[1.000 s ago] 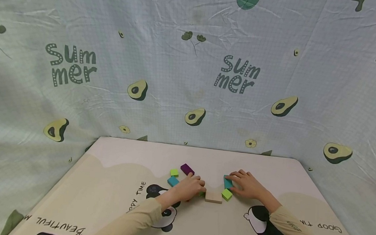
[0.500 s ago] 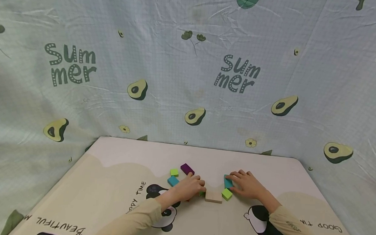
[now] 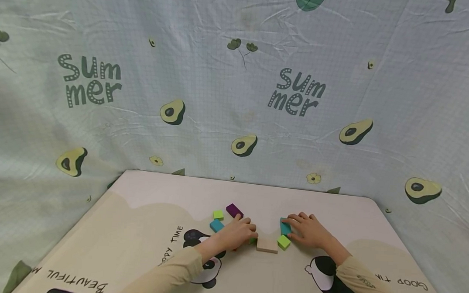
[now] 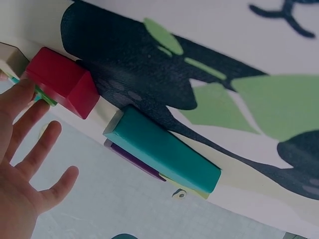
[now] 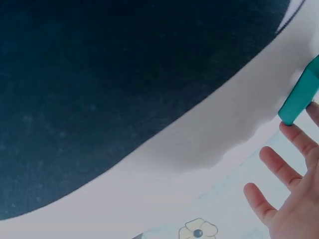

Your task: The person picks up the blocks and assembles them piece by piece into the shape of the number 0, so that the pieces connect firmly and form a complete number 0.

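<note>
Fingertips of my left hand (image 3: pixel 236 234) pinch a green block (image 3: pixel 252 241), mostly hidden under them. A red block (image 4: pixel 65 79) stands right by those fingers in the left wrist view. On the other side, my right hand (image 3: pixel 309 232) holds a teal block (image 3: pixel 285 228) between thumb and fingers; in the right wrist view a fingertip meets the end of this teal block (image 5: pixel 299 97), the other fingers spread away. Between the hands lie a plain wooden block (image 3: pixel 267 245) and a lime block (image 3: pixel 283 242) at its right corner.
Beyond the left hand sit a blue block (image 3: pixel 216 225), a small lime cube (image 3: pixel 218 215) and a purple block (image 3: pixel 233 209). The printed table cover (image 3: pixel 144 230) ends at a far edge, where a patterned curtain (image 3: pixel 205 84) hangs.
</note>
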Demonstrator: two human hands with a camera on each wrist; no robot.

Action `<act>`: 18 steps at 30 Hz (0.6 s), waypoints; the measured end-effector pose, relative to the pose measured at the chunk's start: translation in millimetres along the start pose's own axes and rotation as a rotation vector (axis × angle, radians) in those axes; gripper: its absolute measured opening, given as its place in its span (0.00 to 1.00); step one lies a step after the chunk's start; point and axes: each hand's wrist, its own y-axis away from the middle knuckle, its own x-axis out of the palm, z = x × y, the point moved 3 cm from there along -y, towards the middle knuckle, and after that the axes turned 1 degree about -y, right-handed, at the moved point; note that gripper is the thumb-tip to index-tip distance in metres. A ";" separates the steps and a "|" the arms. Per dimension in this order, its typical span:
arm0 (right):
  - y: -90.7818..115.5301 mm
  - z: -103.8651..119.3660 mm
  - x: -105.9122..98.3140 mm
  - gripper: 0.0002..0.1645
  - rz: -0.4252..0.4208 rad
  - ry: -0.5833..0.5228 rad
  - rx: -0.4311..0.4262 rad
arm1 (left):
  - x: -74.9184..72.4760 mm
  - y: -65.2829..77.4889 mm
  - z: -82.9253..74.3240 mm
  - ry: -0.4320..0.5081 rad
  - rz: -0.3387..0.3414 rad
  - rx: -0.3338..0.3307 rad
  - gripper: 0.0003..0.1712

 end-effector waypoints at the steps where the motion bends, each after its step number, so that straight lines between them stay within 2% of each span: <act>1: 0.2 0.2 -0.3 0.27 0.007 -0.003 0.004 | 0.1 -0.3 0.1 0.005 0.005 -0.002 0.13; 9: -0.5 1.7 -3.0 0.27 0.025 -0.020 0.014 | 0.0 -0.8 2.2 0.032 0.041 -0.021 0.14; 18: -2.7 0.5 -3.1 0.27 0.033 -0.025 0.005 | -6.0 6.0 8.1 0.088 -0.028 -0.033 0.16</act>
